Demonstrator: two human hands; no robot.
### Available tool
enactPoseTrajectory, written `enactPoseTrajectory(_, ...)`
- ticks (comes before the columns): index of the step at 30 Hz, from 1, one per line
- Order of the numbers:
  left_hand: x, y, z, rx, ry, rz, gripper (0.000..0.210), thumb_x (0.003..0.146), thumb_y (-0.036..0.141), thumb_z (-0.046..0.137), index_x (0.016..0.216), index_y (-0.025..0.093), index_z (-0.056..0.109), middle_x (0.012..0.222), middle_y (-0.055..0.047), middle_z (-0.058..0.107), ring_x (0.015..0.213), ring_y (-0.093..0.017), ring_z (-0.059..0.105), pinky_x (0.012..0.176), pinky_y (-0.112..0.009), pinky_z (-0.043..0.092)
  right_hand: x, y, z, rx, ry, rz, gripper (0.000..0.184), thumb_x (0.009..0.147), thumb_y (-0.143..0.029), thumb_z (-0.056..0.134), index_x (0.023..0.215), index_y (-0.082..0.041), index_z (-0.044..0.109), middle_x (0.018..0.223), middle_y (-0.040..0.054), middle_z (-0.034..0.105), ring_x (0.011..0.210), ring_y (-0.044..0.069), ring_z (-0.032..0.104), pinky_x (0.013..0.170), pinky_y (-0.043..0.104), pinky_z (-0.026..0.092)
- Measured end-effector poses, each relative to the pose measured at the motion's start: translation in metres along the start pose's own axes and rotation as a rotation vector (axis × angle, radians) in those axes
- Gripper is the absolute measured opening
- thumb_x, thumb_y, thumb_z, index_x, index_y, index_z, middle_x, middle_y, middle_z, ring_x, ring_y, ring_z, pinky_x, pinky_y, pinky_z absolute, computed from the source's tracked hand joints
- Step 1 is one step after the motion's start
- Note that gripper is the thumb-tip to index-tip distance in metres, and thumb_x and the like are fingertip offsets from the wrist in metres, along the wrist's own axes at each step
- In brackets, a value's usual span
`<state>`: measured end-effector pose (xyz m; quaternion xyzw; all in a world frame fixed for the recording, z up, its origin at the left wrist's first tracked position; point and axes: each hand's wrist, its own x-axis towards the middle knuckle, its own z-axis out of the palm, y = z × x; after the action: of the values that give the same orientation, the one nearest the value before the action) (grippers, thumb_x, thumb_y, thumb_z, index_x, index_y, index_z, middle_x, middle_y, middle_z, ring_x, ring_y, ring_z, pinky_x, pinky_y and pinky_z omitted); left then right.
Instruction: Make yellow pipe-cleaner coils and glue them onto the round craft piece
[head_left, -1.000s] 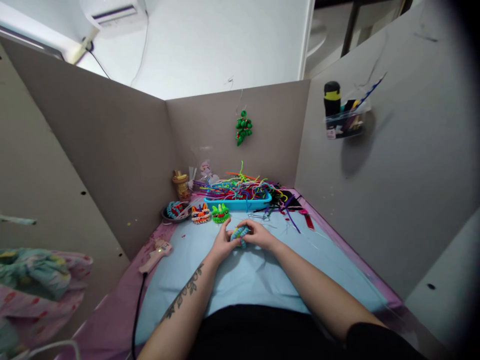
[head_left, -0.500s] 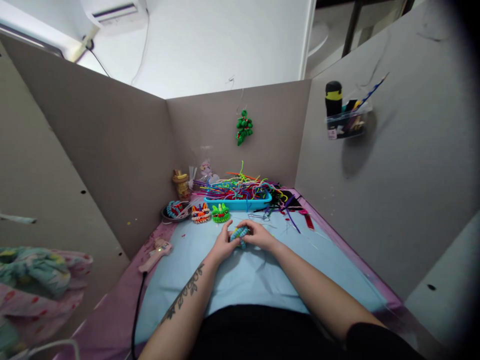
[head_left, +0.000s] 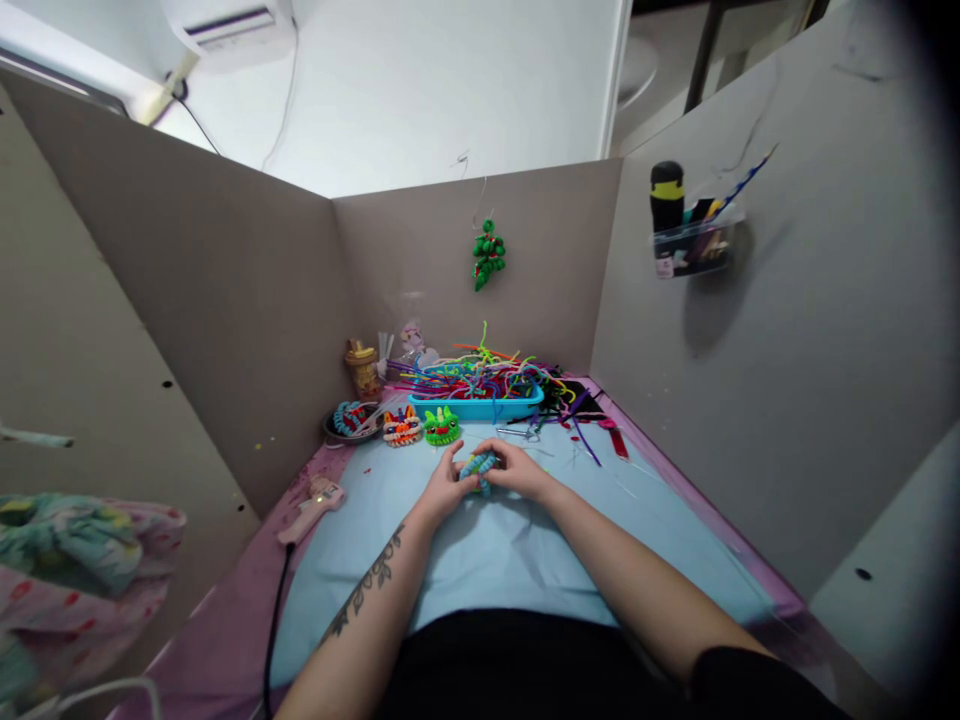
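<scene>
Between both hands is a light-blue pipe-cleaner piece (head_left: pixel 478 467) with touches of yellow-green, held just above the blue cloth (head_left: pixel 510 560). My left hand (head_left: pixel 448 487) grips its left side, thumb toward the middle and forefinger raised. From the right, my right hand (head_left: pixel 519 472) pinches it with thumb and fingers. Parts of the piece are hidden behind the fingers. Beyond my left hand stand two finished-looking pipe-cleaner animal heads, a green one (head_left: pixel 442 427) and an orange-and-white one (head_left: pixel 402 427).
A blue tray (head_left: pixel 480 407) heaped with colourful pipe cleaners stands at the back. Left of it are a dark bowl (head_left: pixel 352 425) and a brown cup (head_left: pixel 364 375). A pink glue gun (head_left: pixel 311 510) with a black cord lies at left. Scissors-like metal tools (head_left: pixel 517 433) lie before the tray. Grey panels (head_left: pixel 465 290) enclose the table.
The blue piece has turned very slightly in my fingers. Both hands keep nearly the same place and hold.
</scene>
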<state>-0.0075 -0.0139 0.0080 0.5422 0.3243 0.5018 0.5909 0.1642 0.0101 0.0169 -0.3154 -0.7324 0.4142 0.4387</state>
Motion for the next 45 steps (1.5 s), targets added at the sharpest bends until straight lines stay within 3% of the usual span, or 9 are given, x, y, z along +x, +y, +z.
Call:
enactPoseTrajectory(8,0.003,0.000,-0.002,-0.003,0.008,-0.024,0.102,0.056,0.033,0.084,0.137,0.012,0.025,0.082,-0.006,0.067,0.070,-0.019,0.065,0.072,-0.034,0.048,-0.001,0.005,0.000,-0.003,-0.001,-0.004,0.033,0.065,-0.016,0.065,0.097,-0.019,0.058,0.089,-0.0001,0.058,0.078,0.015,0.056,0.071,0.026,0.046)
enactPoseTrajectory(12,0.003,-0.001,-0.002,0.026,0.022,-0.002,0.104,0.056,0.033,0.084,0.139,0.013,0.024,0.078,-0.003,0.066,0.070,-0.018,0.063,0.070,-0.031,0.047,0.000,0.009,0.001,-0.001,0.016,-0.003,0.035,0.066,-0.016,0.066,0.100,-0.019,0.058,0.094,0.0019,0.059,0.086,0.017,0.058,0.075,0.029,0.047)
enactPoseTrajectory(21,0.003,-0.003,-0.003,0.066,0.028,0.014,0.104,0.060,0.030,0.082,0.142,0.013,0.020,0.076,0.000,0.065,0.068,-0.016,0.062,0.067,-0.029,0.046,-0.003,0.008,-0.004,0.036,-0.018,-0.043,0.046,0.070,-0.017,0.063,0.115,-0.024,0.054,0.122,0.0072,0.053,0.113,0.021,0.053,0.089,0.034,0.046)
enactPoseTrajectory(24,0.004,-0.002,-0.003,0.057,0.022,0.000,0.106,0.060,0.032,0.082,0.142,0.013,0.017,0.080,-0.002,0.066,0.069,-0.017,0.064,0.069,-0.030,0.047,-0.006,0.003,-0.008,0.026,-0.018,-0.077,0.033,0.072,-0.016,0.063,0.104,-0.024,0.059,0.128,0.0071,0.048,0.122,0.022,0.046,0.094,0.036,0.044)
enactPoseTrajectory(31,0.003,-0.001,-0.002,0.036,0.021,-0.005,0.107,0.059,0.033,0.083,0.142,0.013,0.019,0.073,0.000,0.065,0.065,-0.015,0.063,0.068,-0.029,0.047,-0.006,-0.001,-0.011,0.000,-0.035,-0.070,0.013,0.069,-0.017,0.069,0.081,-0.019,0.067,0.122,0.0102,0.051,0.121,0.025,0.047,0.094,0.040,0.043)
enactPoseTrajectory(39,0.003,0.000,-0.001,0.030,0.033,-0.016,0.104,0.059,0.033,0.083,0.141,0.015,0.021,0.079,-0.003,0.068,0.069,-0.018,0.065,0.069,-0.032,0.049,-0.005,0.008,-0.012,0.075,-0.027,-0.049,0.019,0.071,-0.036,0.072,0.074,-0.018,0.067,0.121,0.0118,0.051,0.117,0.025,0.052,0.092,0.039,0.046)
enactPoseTrajectory(45,0.004,-0.001,-0.002,0.029,0.043,-0.021,0.105,0.058,0.031,0.084,0.141,0.015,0.022,0.079,-0.003,0.068,0.067,-0.017,0.066,0.068,-0.032,0.050,-0.004,0.010,-0.009,0.088,-0.004,-0.049,0.020,0.068,-0.036,0.074,0.069,-0.017,0.067,0.119,0.0117,0.054,0.112,0.026,0.054,0.091,0.040,0.046)
